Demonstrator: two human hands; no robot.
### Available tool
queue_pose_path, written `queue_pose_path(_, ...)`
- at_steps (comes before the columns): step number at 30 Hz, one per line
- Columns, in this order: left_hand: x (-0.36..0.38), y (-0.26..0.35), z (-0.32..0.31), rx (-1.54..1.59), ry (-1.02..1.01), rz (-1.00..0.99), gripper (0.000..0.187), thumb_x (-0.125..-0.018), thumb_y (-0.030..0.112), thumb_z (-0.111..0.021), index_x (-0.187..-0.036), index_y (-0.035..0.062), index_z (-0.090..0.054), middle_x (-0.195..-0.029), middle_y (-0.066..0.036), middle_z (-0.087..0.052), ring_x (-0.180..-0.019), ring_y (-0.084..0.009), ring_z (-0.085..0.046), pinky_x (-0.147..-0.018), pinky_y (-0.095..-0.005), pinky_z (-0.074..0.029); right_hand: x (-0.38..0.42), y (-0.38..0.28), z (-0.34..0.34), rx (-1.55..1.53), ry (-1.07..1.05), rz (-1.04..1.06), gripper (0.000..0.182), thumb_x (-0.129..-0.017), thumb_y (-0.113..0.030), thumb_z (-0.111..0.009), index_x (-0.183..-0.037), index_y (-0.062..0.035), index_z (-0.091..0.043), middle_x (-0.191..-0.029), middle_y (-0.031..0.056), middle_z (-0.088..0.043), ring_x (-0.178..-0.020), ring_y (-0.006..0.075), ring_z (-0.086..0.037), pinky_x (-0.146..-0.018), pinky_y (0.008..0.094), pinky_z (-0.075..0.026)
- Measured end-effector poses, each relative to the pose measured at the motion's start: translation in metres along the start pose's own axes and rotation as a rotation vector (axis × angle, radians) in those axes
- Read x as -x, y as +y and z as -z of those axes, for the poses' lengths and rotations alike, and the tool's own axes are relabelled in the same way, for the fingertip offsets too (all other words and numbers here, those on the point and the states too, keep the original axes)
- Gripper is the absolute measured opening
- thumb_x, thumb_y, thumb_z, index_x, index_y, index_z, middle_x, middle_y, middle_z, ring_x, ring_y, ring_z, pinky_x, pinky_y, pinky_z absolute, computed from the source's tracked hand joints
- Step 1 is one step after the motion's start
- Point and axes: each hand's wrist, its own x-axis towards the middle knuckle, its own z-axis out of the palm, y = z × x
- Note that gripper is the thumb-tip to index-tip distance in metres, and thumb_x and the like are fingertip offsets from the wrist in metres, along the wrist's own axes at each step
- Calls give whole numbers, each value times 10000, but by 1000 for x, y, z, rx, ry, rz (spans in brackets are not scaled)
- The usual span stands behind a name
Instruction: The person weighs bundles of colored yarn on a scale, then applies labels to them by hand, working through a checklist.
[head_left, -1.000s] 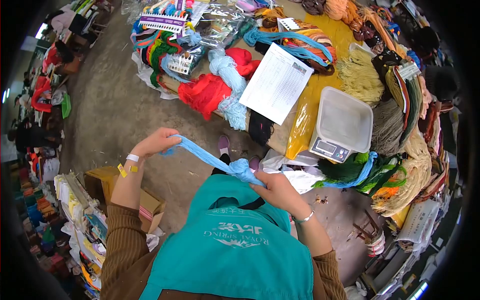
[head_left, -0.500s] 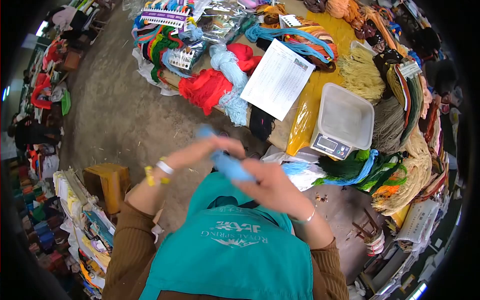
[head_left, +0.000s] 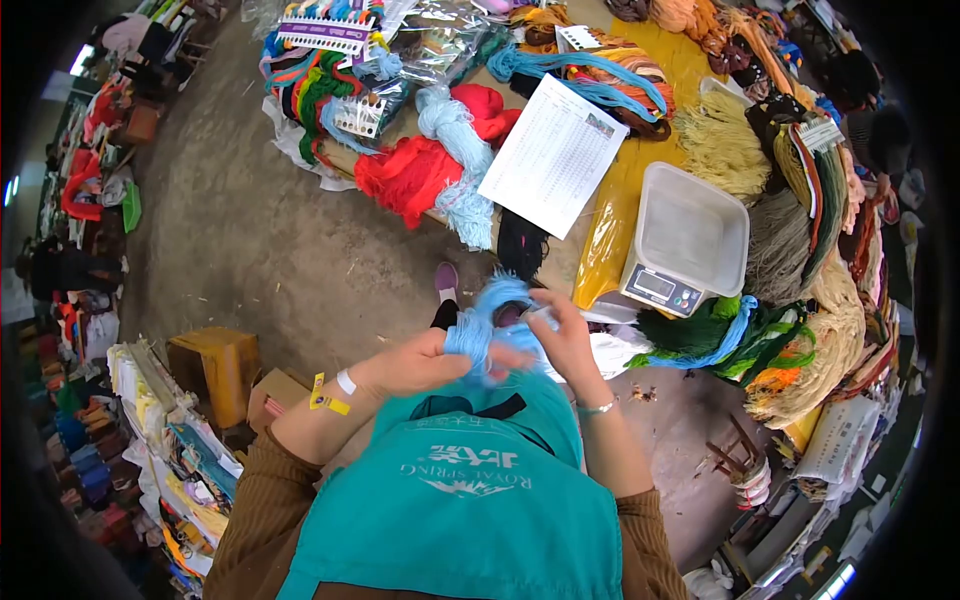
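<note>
A skein of light-blue thread is stretched in a loose loop between my hands, above the green apron. My left hand is closed around the near left part of the skein, its fingertips smeared by motion. On the loop's right side, my right hand pinches the strands between thumb and fingers. Past the hands, black thread hangs over the table edge, beside a printed sheet.
A digital scale with a clear plastic tub stands on the table's right part. Red thread, green thread and cream thread lie around. A yellow box is on the floor at left.
The blue skein, earlier a tight bundle between overlapping hands, is now spread into a loop. My right hand moved right and my left hand turned and moved slightly nearer.
</note>
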Motion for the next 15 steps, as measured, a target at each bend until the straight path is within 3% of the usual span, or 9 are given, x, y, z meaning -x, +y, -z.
queue_pose_path(1, -5, -4, -6, -11, 99, -188, 575, -998, 378, -510, -1396, -31, -444, -1445, -189, -452, -1320, -255, -460, -1098, -401, -344, 5, -16, 1, -295, -93, -168, 320, -871, -93, -648, -1172, -5, -587, -1116, 123, -639, -1008, 196, -624, -873, 319, -499)
queue_pose_path(2, -10, -4, -4, -87, 72, -253, 568, -1020, 362, -465, -1435, -18, -390, -1587, -149, -202, -1433, -261, -284, -1138, -405, -282, 12, -31, 1, -468, -96, -198, 269, -880, -24, -613, -1147, 1, -593, -1098, 77, -624, -1038, 122, -586, -873, 272, -488)
queue_pose_path(4, -16, -7, -10, -129, 204, -343, 567, -1024, 346, -458, -1448, -18, -363, -1594, -138, -187, -1420, -263, -312, -1136, -405, -289, 24, -66, -4, -664, -16, -92, 256, -873, -11, -619, -1127, 3, -598, -1048, 54, -633, -1029, 130, -593, -873, 271, -485)
queue_pose_path(7, -19, -7, -14, -130, 293, -348, 559, -1028, 336, -452, -1448, -20, -360, -1591, -142, -192, -1417, -264, -317, -1140, -397, -284, 27, -86, -10, -459, -66, 117, 313, -825, -13, -675, -1128, -14, -595, -1024, 50, -640, -992, 134, -597, -829, 274, -479)
queue_pose_path(8, -20, -7, -15, -128, 304, -359, 555, -1029, 330, -450, -1449, -20, -357, -1589, -143, -201, -1416, -262, -321, -1141, -393, -282, 27, -85, -15, -415, -104, 135, 303, -833, 21, -666, -1128, 20, -594, -1089, 72, -628, -1027, 139, -588, -916, 274, -460)
queue_pose_path(11, -17, -10, -11, -207, 288, -313, 559, -1030, 334, -447, -1450, -23, -351, -1570, -150, -251, -1411, -259, -328, -1143, -393, -283, 26, -82, -23, -332, -114, 86, 217, -855, 25, -643, -1068, 11, -606, -969, 33, -646, -906, 91, -590, -819, 236, -466)
queue_pose_path(12, -16, -12, -11, -188, 316, -290, 558, -1028, 327, -455, -1446, -29, -353, -1536, -154, -323, -1390, -259, -362, -1130, -392, -312, 27, -82, -24, -334, -115, 88, 217, -855, 25, -643, -1068, 11, -606, -969, 33, -646, -906, 91, -590, -819, 236, -466)
queue_pose_path(14, -13, -6, -12, -30, 314, -234, 558, -1028, 322, -456, -1446, -32, -349, -1526, -152, -341, -1379, -260, -379, -1120, -389, -328, 28, -82, -28, -768, -84, -77, 157, -869, 29, -634, -1022, 4, -610, -892, -2, -643, -835, 53, -572, -747, 207, -453)
queue_pose_path(15, -12, -3, -13, 131, 306, -176, 558, -1028, 317, -458, -1447, -34, -345, -1515, -151, -359, -1367, -260, -395, -1111, -387, -344, 27, -81, -29, -769, -86, -77, 157, -869, 29, -634, -1022, 4, -610, -892, -2, -643, -835, 53, -572, -747, 207, -453)
